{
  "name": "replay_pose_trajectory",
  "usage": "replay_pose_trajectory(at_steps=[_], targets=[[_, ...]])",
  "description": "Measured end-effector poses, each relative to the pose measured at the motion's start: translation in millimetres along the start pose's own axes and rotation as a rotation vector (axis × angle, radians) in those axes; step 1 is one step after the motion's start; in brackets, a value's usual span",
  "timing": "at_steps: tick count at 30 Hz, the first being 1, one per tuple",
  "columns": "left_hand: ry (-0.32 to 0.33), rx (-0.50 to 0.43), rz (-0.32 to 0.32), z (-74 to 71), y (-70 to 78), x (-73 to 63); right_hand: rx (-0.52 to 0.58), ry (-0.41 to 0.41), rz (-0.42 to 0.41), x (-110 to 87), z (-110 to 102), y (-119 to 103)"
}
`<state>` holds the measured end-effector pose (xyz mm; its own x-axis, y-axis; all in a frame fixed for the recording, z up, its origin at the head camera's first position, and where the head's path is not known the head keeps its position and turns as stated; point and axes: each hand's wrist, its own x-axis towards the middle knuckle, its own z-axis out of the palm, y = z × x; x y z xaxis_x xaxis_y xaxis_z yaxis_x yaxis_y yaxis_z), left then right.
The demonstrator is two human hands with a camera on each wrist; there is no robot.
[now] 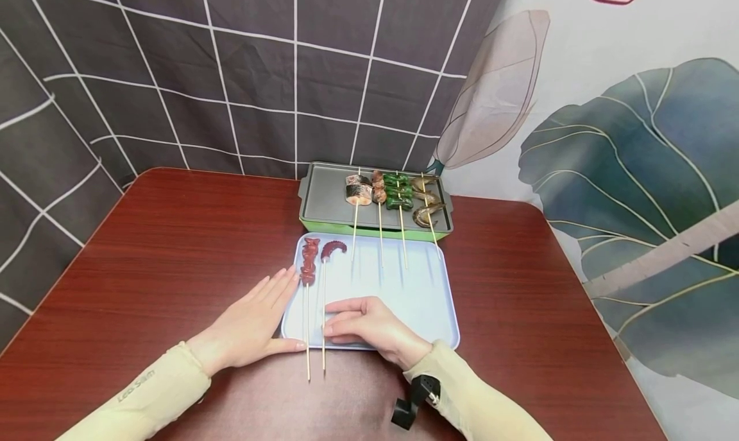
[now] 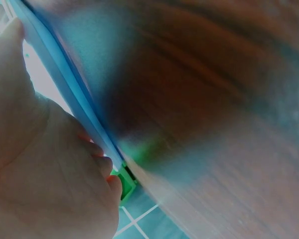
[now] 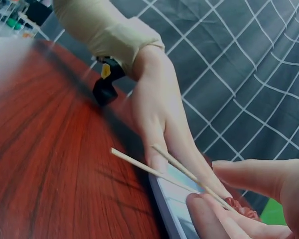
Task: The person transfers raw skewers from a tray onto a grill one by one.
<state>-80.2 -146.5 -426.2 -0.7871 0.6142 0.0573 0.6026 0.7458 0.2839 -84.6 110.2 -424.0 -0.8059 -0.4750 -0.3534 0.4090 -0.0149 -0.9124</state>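
Note:
In the head view, my left hand (image 1: 248, 322) lies with straight fingers along the left rim of a pale blue tray (image 1: 398, 312), its thumb at the front rim. Beside those fingers on the tray is a skewer of red-brown meat pieces (image 1: 308, 261). To its right lies a skewer with a curled dark red octopus tentacle (image 1: 334, 247). My right hand (image 1: 375, 325) is over the tray, fingertips right at this second stick. The right wrist view shows its thumb and fingers (image 3: 249, 174) apart, with thin sticks (image 3: 184, 172) crossing the gap. Both sticks' ends overhang the tray's front.
Behind the tray stands a grey-topped green grill (image 1: 323, 194). Across it lie skewers of fish chunks (image 1: 358, 190), brown meat pieces (image 1: 378, 187), green peppers (image 1: 398, 192) and shrimp (image 1: 426, 200), sticks reaching over the tray. The red-brown wooden table (image 1: 173, 255) meets a checked curtain (image 1: 248, 75).

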Motion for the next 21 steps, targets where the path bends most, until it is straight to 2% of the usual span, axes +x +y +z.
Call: replay_pose_trajectory(at_steps=[9,21], targets=[[0.005,0.005,0.009,-1.5,0.4,-0.3,0.011,0.055,-0.009,2.1,3.7,1.0],[0.013,0.007,0.013,-1.4,0.6,-0.8,0.043,0.058,-0.004,-4.4,4.0,-0.8]])
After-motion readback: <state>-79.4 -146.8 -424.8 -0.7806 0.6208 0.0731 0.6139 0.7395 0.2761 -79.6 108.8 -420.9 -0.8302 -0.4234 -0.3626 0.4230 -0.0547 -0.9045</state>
